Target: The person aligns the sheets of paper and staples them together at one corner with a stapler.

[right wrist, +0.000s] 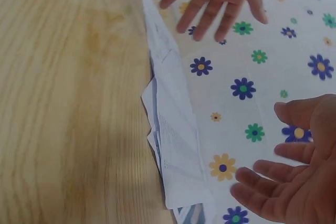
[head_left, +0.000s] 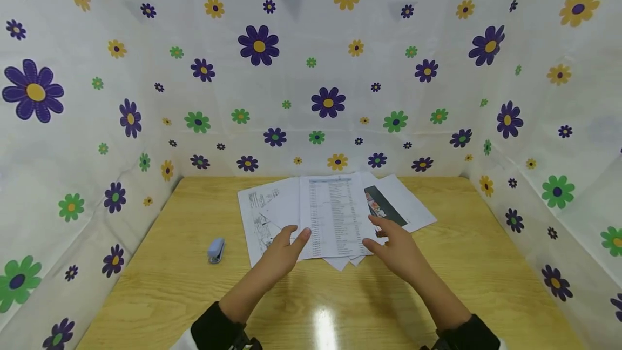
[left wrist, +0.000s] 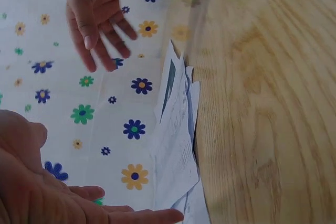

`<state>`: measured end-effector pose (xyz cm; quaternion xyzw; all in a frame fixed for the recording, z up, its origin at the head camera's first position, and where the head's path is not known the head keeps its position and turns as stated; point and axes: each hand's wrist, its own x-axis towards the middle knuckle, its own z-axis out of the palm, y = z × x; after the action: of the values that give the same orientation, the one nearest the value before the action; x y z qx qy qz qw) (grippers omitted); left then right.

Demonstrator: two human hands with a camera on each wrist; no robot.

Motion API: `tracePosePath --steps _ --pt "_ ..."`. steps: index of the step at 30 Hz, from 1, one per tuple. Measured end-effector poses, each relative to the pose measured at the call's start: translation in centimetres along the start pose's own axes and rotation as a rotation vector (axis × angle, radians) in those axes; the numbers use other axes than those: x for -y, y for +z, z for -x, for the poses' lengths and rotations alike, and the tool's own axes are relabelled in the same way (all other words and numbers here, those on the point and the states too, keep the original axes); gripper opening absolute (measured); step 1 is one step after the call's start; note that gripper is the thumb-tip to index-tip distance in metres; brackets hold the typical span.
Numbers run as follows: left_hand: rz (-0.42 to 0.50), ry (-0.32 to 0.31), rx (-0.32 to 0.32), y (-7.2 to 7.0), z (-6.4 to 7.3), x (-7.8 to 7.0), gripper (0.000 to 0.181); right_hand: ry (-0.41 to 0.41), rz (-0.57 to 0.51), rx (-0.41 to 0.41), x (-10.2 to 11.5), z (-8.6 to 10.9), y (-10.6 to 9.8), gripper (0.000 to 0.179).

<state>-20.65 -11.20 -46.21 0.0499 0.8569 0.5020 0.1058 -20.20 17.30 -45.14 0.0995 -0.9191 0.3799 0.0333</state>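
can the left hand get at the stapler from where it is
Probably yes: the left hand is empty, and only the leftmost sheet and bare tabletop seem to lie between it and the stapler.

Bright, even light, white glare on the wooden table (head_left: 324, 324), wrist views soft.

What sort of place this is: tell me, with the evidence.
Probably a screened-off desk workspace: a wood-grain table with flower-print sheeting along its back and both sides, and a stapler and overlapping printed papers on top.

Wooden table (head_left: 160, 285) with papers (head_left: 335, 216), stapler (head_left: 216, 250)
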Motion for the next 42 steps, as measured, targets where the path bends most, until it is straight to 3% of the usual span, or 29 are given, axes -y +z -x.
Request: tracePosePath --steps 4,7,18,24,31,42 --pt "0.117 -0.112 0.007 -0.2 -0.8 0.3 0.107 0.150 -0.175 0.044 -0.9 -1.5 -0.1 0.062" --pt "0.156 -0.148 -0.005 -0.4 -1.5 0.5 0.108 0.210 -0.272 0.070 -1.5 -2.6 0.1 0.062" --pt "0.271 -0.282 0.026 -2.0 -4.9 -0.3 0.087 0.466 -0.658 0.174 -2.5 -6.6 -1.4 0.067" --pt "0.397 -0.375 0.039 -3.0 -7.1 0.3 0.088 0.549 -0.718 0.166 -3.4 -8.1 -1.1 0.068" --pt "0.456 -0.428 0.015 -3.3 -8.9 1.0 0.091 0.610 -0.717 0.127 -4.9 -9.1 -0.2 0.066" --pt "0.475 -0.429 -0.027 -2.6 -10.8 0.6 0.087 0.621 -0.765 0.026 -5.1 -10.3 0.2 0.064"
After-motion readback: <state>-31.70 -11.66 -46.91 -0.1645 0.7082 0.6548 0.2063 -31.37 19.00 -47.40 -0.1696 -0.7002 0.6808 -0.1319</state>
